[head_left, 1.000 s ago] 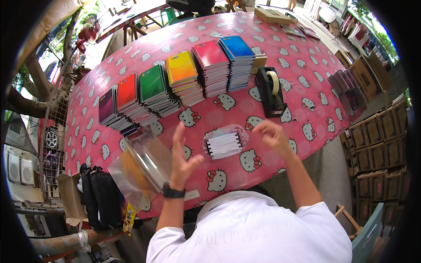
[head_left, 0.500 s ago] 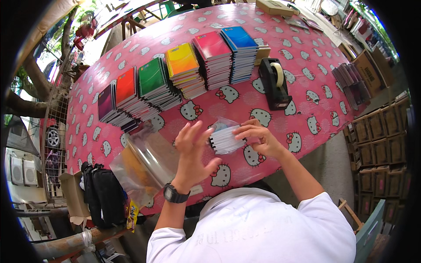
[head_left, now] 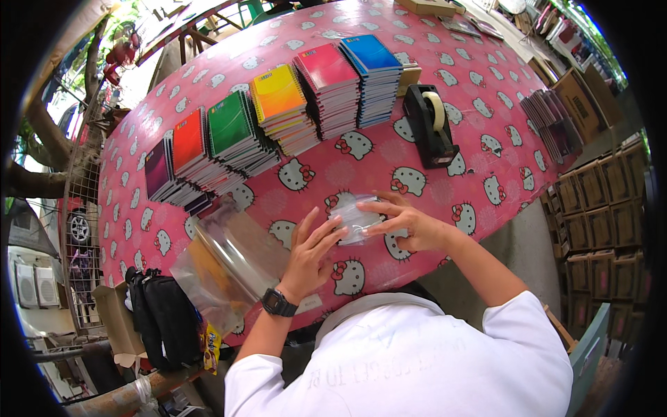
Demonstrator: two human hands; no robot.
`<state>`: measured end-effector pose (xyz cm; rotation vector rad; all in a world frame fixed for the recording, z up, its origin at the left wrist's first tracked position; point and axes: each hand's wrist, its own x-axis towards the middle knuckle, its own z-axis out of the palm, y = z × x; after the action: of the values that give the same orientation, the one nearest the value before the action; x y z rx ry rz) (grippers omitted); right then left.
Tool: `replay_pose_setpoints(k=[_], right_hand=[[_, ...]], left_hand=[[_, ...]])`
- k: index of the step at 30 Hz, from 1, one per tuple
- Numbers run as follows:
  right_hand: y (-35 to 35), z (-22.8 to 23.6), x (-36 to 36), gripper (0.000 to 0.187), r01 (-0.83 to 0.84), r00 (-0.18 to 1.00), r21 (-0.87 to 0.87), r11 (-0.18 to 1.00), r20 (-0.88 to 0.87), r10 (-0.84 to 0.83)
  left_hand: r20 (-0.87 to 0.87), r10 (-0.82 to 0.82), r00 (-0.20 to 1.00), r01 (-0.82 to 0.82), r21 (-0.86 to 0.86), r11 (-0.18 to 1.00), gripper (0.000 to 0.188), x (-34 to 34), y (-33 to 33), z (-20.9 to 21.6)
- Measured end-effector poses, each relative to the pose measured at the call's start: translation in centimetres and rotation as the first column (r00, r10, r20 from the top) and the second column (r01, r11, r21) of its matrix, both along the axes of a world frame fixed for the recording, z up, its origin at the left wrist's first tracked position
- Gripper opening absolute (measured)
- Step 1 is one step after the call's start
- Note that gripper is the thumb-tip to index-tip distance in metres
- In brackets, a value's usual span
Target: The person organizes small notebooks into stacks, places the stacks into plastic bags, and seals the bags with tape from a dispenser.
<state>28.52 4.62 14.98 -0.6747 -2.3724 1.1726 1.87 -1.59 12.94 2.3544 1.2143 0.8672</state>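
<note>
A small stack of spiral notebooks in clear plastic point(head_left: 356, 221) lies on the pink table in front of me; glare and my fingers hide much of it. My left hand point(head_left: 314, 249), with a black watch on the wrist, has its fingers stretched out, tips at the pack's left side. From the right, my right hand point(head_left: 405, 226) reaches over the pack with fingers extended and apart, the fingertips on the plastic. Left of my left hand lies a pile of clear plastic sheets or bags point(head_left: 233, 257). A black tape dispenser point(head_left: 431, 128) with a pale roll stands beyond my right hand.
Notebook stacks form a row across the table: purple point(head_left: 158, 170), red point(head_left: 189, 142), green point(head_left: 228, 125), yellow point(head_left: 279, 94), pink point(head_left: 325, 66), blue point(head_left: 372, 54). A black bag point(head_left: 167, 316) hangs at the left edge. Brown cartons point(head_left: 601, 236) are piled on the right.
My left hand has come down onto the pack's left side. My right hand's fingers have moved further over it, and the white page edges are now less visible. The view has shifted slightly.
</note>
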Motion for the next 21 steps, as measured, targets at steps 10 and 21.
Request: replay_pose_setpoints(k=[10, 21], right_hand=[[2.5, -0.2, -0.3, 0.045, 0.028, 0.995, -0.232, 0.972, -0.089, -0.05], [10.8, -2.0, 11.1, 0.033, 0.957, 0.197, 0.202, 0.209, 0.078, -0.977]], left_hand=[[-0.19, -0.107, 0.976, 0.093, -0.083, 0.992, 0.076, 2.1, 1.7, 0.4], [-0.171, -0.078, 0.982, 0.061, -0.1, 0.993, 0.079, 2.6, 1.3, 0.9]])
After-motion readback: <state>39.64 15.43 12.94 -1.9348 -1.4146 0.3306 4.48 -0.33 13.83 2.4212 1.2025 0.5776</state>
